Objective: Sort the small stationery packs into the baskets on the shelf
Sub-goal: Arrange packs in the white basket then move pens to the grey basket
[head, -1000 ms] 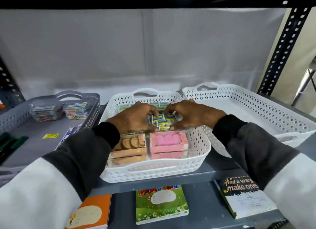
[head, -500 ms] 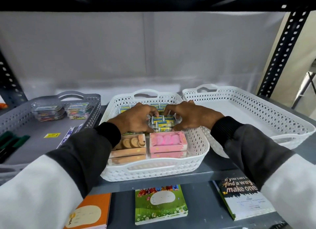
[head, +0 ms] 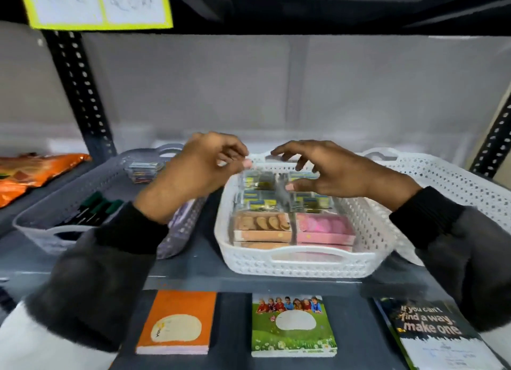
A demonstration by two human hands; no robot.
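Observation:
The middle white basket (head: 304,260) holds rows of small yellow-and-blue packs (head: 260,199) at the back, with a tan box (head: 262,227) and a pink box (head: 325,227) in front. My left hand (head: 201,173) hovers over the basket's back left corner, fingers loosely curled around nothing. Over the packs, my right hand (head: 334,172) has its fingers spread and is empty. The grey basket (head: 36,220) on the left contains green markers (head: 96,206) and a clear pack (head: 143,168). A second white basket (head: 448,181) stands to the right.
An orange bag (head: 36,170) lies on the shelf at far left, beyond a black perforated upright (head: 80,93). On the lower shelf lie an orange notebook (head: 177,322), a green one (head: 293,325) and a dark one (head: 431,333). A yellow-edged label (head: 96,4) hangs above.
Both hands have lifted off the yellow-and-blue packs and now hover above them, fingers loosened. My view has swung left, so the baskets sit further right.

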